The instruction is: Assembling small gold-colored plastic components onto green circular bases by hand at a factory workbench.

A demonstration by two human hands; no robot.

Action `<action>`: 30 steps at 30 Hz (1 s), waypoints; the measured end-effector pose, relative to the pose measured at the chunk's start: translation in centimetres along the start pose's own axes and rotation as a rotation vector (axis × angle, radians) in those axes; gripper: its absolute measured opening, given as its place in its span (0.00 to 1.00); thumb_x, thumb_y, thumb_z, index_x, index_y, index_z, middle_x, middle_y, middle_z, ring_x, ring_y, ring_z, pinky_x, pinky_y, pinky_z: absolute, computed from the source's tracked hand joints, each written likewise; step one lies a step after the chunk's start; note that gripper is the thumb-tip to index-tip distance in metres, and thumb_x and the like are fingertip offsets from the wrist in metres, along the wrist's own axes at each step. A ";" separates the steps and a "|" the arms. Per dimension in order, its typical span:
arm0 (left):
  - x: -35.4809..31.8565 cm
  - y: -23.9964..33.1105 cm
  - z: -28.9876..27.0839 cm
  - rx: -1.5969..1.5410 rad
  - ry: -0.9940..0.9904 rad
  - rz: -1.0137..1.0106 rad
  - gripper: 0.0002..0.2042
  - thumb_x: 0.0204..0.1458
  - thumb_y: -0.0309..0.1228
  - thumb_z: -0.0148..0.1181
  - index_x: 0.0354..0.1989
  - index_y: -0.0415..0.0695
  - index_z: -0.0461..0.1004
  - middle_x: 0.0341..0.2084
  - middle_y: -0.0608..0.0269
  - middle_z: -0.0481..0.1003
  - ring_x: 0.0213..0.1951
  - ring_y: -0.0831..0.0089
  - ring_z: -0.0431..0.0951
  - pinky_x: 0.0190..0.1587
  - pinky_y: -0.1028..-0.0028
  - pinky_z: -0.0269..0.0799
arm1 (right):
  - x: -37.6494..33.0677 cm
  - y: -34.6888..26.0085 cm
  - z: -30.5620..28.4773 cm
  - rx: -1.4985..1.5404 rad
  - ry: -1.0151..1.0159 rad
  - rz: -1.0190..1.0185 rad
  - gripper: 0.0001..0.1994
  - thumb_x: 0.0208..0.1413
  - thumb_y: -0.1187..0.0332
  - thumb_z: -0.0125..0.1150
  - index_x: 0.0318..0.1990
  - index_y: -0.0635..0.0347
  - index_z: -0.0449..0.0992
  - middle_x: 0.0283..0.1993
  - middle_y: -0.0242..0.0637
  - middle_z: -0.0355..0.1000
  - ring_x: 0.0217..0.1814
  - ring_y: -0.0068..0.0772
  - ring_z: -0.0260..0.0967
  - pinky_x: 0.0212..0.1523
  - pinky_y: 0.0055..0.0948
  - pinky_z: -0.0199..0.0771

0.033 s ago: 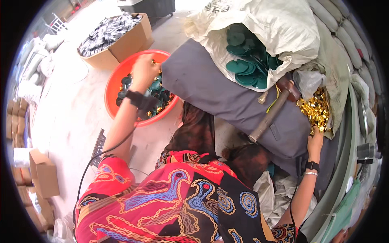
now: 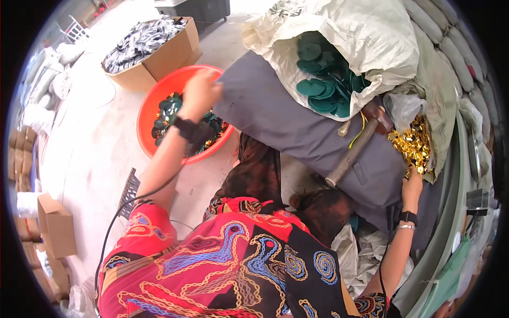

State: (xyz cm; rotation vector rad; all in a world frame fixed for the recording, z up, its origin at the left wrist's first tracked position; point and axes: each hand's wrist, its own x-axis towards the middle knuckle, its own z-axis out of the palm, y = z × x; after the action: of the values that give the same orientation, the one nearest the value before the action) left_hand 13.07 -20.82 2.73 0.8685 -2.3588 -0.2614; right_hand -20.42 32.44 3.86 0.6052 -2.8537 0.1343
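Observation:
My left hand [image 2: 201,95] is smeared by motion above the right side of an orange-red basin [image 2: 146,124], so its fingers and anything in them are unclear. Inside the basin lie dark green discs [image 2: 170,106] and small gold pieces. My right hand [image 2: 412,186] touches the near edge of a heap of shiny gold pieces [image 2: 413,143], fingers drawn together; what they grip is hidden. Larger green discs [image 2: 321,90] spill from the mouth of a white woven sack [image 2: 371,37] beyond the grey-covered surface [image 2: 265,100].
A hammer [image 2: 352,151] with a wooden handle lies across the grey cover. Behind the basin stands a cardboard box [image 2: 151,71] full of grey-black pieces. Stacked sacks [image 2: 461,53] line the right side. An opened carton [image 2: 55,225] sits at left.
My left hand has shifted slightly right across the basin, uncovering more of the green discs. The right hand stays at the gold heap, nearly unmoved.

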 end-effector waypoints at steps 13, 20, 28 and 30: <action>6.0 17.1 14.3 -0.100 -0.351 0.209 0.18 0.40 0.30 0.55 0.42 0.44 0.76 0.33 0.51 0.78 0.39 0.54 0.78 0.41 0.59 0.74 | -2.5 0.9 1.4 0.791 -0.142 0.089 0.03 0.52 0.77 0.57 0.33 0.60 0.70 0.25 0.28 0.66 0.22 0.19 0.62 0.22 0.19 0.61; 6.3 13.9 9.8 -0.332 -0.504 0.116 0.26 0.32 0.42 0.68 0.39 0.37 0.75 0.30 0.49 0.77 0.35 0.60 0.78 0.38 0.65 0.74 | -4.3 -4.4 -0.5 1.173 -0.326 0.269 0.15 0.55 0.77 0.52 0.51 0.64 0.70 0.36 0.32 0.69 0.27 0.21 0.66 0.24 0.20 0.68; 3.9 13.3 8.8 -0.634 -0.528 -0.057 0.25 0.32 0.34 0.72 0.38 0.28 0.74 0.27 0.50 0.77 0.30 0.64 0.79 0.32 0.70 0.75 | -5.0 -5.2 -1.3 0.440 -0.115 -0.072 0.15 0.46 0.77 0.60 0.44 0.65 0.74 0.34 0.44 0.68 0.32 0.37 0.71 0.34 0.30 0.72; 3.1 13.3 8.2 -0.811 -0.621 -0.144 0.20 0.37 0.30 0.70 0.38 0.30 0.74 0.25 0.56 0.76 0.23 0.71 0.77 0.23 0.75 0.73 | -4.7 -4.8 -0.7 0.266 -0.004 -0.206 0.13 0.46 0.77 0.61 0.41 0.65 0.75 0.33 0.46 0.67 0.32 0.42 0.71 0.35 0.33 0.72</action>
State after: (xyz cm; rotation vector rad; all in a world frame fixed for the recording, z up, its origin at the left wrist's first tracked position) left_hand -0.68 -12.81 2.57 0.5835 -2.3474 -1.6047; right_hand -14.12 29.97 3.68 0.9474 -2.7757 0.4828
